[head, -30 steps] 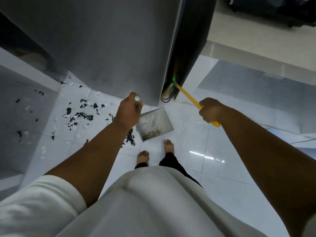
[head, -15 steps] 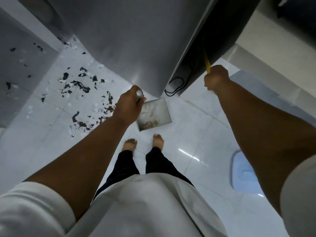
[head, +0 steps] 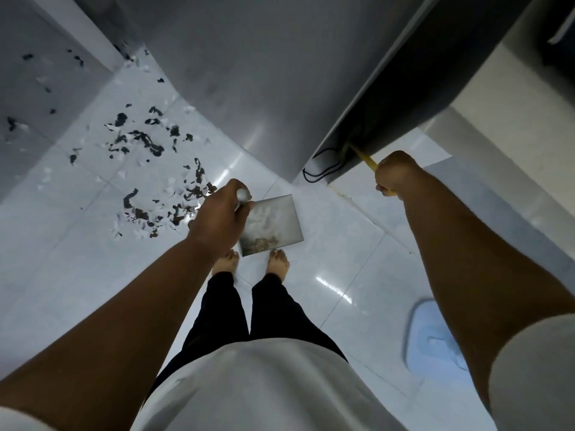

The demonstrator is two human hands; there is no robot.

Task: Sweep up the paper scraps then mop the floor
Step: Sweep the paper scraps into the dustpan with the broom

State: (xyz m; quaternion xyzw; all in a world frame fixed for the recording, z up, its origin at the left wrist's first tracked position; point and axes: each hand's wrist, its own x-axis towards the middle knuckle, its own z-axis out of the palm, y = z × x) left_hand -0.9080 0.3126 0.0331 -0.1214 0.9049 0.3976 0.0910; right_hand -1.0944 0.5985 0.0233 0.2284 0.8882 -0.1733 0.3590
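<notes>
Your left hand [head: 219, 219] grips the dustpan [head: 273, 222] by its handle, your right hand [head: 395, 175] clutches the broom [head: 367, 158]; paper scraps [head: 146, 144] lie left of the dustpan (some inside). Tilt it and they could spill.

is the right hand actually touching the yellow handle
Touching. The head view shows the right hand gripping the yellow handle, fingers curled round it, with yellow sticking out above and below the fist.

Dim, bluish light; glare streaks on floor tiles [head: 334, 289]; wide-angle bending at edges.
</notes>
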